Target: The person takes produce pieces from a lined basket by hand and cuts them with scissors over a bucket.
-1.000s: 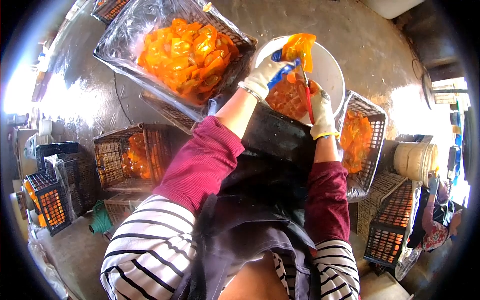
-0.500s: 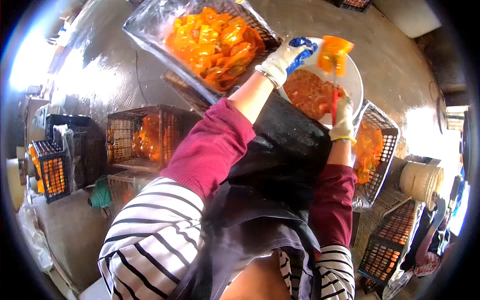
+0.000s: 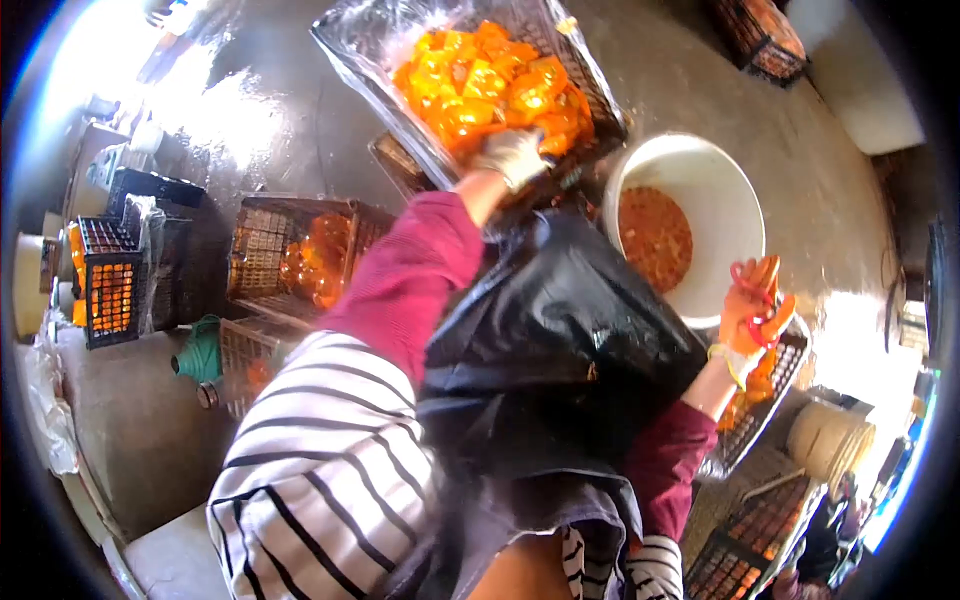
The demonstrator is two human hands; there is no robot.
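Note:
My left hand (image 3: 515,160), in a white and blue glove, reaches into the plastic-lined crate of shiny orange pieces (image 3: 483,84); its fingertips are partly hidden among them. My right hand (image 3: 755,305), gloved with orange-stained fingers, has the red handles of scissors (image 3: 752,288) around its fingers. It is beside the white bucket (image 3: 738,192), which holds a reddish-orange wet mass (image 3: 655,238). Under my right hand, another lined crate (image 3: 786,372) contains orange pieces. The scissor blades cannot be made out.
Crates with orange contents stand at the left (image 3: 262,243), far left (image 3: 110,290), lower right (image 3: 722,570) and top right (image 3: 770,58). A green object (image 3: 198,350) lies at left, a pale tub (image 3: 826,442) at right. Part of another person (image 3: 828,540) shows at lower right.
My left hand has moved from near the bucket into the crate of orange pieces. My right hand has moved from over the bucket to its right side, and the orange piece on the scissors is gone.

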